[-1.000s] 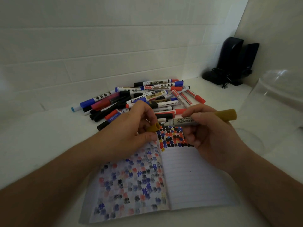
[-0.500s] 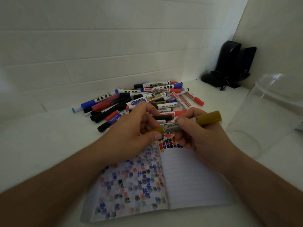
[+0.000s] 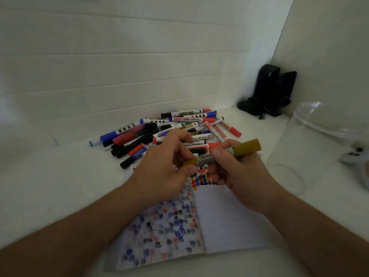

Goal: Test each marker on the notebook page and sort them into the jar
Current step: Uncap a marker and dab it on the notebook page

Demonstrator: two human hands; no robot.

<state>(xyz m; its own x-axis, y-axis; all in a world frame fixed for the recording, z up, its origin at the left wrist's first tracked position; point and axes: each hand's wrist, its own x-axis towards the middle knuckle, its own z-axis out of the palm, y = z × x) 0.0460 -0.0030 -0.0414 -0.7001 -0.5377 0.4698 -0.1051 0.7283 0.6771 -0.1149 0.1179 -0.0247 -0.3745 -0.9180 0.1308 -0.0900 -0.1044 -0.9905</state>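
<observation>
Gold marker [image 3: 219, 154]: above our open notebook [image 3: 229, 222] | left hand [image 3: 165, 170] pinches its cap [image 3: 190, 162] | right hand [image 3: 237, 168] grips barrel | marker pile [image 3: 169, 132] behind | clear jar [image 3: 311, 148] at right

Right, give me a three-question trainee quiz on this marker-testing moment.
1. True or false: the gold marker lies in the jar.
2. Which hand pinches the gold cap? A left B right
3. Fill in: the marker pile lies behind the open ____.

Key: 1 false, both hands hold it over the notebook. 2 A, the left hand; the right hand grips the barrel. 3 notebook.
</observation>
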